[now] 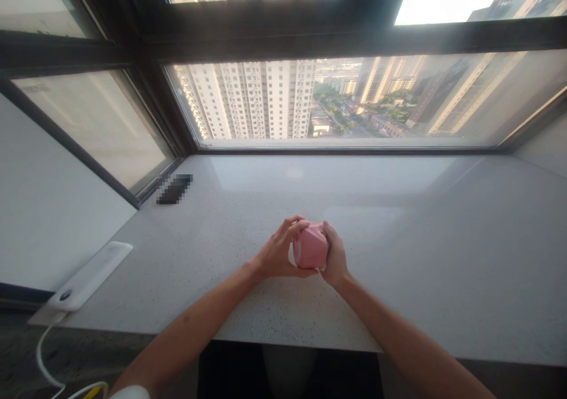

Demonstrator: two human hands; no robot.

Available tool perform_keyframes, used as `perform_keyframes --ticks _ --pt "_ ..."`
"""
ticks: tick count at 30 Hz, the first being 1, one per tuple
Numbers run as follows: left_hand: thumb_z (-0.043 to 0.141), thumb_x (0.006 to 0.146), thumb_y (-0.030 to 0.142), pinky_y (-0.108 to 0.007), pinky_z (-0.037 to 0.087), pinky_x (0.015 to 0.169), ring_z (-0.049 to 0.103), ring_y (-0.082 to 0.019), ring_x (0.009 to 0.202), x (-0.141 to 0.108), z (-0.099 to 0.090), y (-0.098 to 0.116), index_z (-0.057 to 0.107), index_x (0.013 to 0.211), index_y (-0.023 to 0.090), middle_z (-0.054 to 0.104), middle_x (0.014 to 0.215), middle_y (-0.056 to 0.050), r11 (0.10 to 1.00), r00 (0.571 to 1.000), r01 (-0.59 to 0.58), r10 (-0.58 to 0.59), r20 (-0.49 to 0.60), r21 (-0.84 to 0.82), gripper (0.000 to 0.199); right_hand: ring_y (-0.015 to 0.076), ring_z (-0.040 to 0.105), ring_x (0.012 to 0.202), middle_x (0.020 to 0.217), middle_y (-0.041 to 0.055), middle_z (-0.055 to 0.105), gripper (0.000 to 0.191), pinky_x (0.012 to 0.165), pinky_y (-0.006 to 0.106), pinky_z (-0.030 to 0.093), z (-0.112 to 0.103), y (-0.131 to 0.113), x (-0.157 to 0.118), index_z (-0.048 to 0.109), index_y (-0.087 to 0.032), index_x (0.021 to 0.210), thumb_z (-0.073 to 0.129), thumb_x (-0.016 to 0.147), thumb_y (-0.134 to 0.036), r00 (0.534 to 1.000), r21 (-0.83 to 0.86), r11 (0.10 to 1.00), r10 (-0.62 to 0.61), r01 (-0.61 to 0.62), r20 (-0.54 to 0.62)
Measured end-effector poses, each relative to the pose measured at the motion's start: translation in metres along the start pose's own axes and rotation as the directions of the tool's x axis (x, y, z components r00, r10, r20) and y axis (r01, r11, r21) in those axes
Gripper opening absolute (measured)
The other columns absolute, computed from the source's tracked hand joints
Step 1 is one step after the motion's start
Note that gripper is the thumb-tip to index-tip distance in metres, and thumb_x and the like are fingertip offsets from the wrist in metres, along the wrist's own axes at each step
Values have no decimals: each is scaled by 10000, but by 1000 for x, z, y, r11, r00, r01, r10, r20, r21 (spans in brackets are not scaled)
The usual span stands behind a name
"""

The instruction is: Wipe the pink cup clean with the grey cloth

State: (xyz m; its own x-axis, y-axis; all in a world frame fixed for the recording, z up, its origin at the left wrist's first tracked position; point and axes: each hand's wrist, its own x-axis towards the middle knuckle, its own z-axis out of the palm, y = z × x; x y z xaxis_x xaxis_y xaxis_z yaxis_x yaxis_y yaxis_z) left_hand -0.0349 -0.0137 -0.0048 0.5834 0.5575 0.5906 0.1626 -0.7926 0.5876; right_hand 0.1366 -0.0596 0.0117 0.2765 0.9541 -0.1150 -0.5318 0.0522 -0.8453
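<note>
Bare forearms (190,328) slanted up to a two-handed grip holding a small pink object (313,250) near the windowsill's (420,292) front edge. The left hand (277,254) curved around one side, the right hand (336,260) supported the other, probably to steady it between them. Left of the grip and farther off lay a pixelated dark item (174,190); farther left and nearer the person, a long white device (93,275) with a cable (42,357). Beyond stood a window (345,151).
</note>
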Motion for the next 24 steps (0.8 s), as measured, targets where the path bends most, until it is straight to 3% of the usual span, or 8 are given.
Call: perform_keyframes --ticks 2,5,8,10,15,19,22,24 --pt "914 754 678 -442 631 974 677 -332 1271 0 5 3 341 1635 280 596 1485 -186 959 985 170 -170 20 -226 1124 138 435 564 633 -22 559 528 524 284 375 -4 2 -8 625 -232 692 802 877 -693 982 -117 975 -186 187 21" --pt "728 880 809 -414 624 944 726 -290 1139 2 7 6 440 1583 241 690 1367 -139 779 928 371 -329 175 -505 949 126 366 536 572 -31 460 622 504 295 304 -11 7 -18 547 -236 612 758 910 -739 937 -255 902 -322 347 135" --pt "673 889 862 -453 609 1024 704 -337 1240 1 5 4 518 1563 224 689 1409 -144 697 911 408 -355 210 -589 941 119 347 530 564 -36 430 633 503 296 290 -12 8 -21 532 -237 605 758 914 -741 931 -295 884 -326 362 166" --pt "673 873 883 -495 589 1091 675 -368 1325 -1 5 2 415 1662 250 644 1499 -163 708 922 381 -336 191 -595 1044 117 360 537 587 -37 454 597 502 288 308 -8 6 -19 559 -235 645 767 913 -726 951 -252 919 -279 304 131" --pt "891 761 762 -626 526 1199 402 -469 1624 -5 11 -4 -17 1768 378 244 1804 -232 926 985 166 -139 104 -338 1410 129 450 554 631 -43 558 493 525 276 391 0 -5 -3 604 -232 713 858 841 -636 993 6 993 -121 121 -18" --pt "992 735 579 -727 434 1256 223 -494 1698 -4 8 -8 21 1762 385 85 1831 -255 999 998 -49 49 39 14 1427 161 559 584 688 -9 682 433 576 293 467 1 -10 7 675 -220 760 858 819 -607 988 165 975 140 -148 59" --pt "988 763 498 -682 487 1232 379 -462 1635 -2 4 -7 158 1745 372 190 1800 -255 992 995 -85 80 55 98 1292 185 610 611 727 16 725 421 594 307 498 2 -9 10 719 -213 812 824 834 -620 961 163 949 258 -271 98" --pt "990 753 469 -646 516 1212 457 -443 1582 -1 4 -3 293 1701 346 295 1753 -240 994 997 -72 69 32 77 1183 189 613 614 736 21 725 441 582 304 491 2 -8 10 724 -213 828 797 851 -647 965 117 960 244 -254 97"
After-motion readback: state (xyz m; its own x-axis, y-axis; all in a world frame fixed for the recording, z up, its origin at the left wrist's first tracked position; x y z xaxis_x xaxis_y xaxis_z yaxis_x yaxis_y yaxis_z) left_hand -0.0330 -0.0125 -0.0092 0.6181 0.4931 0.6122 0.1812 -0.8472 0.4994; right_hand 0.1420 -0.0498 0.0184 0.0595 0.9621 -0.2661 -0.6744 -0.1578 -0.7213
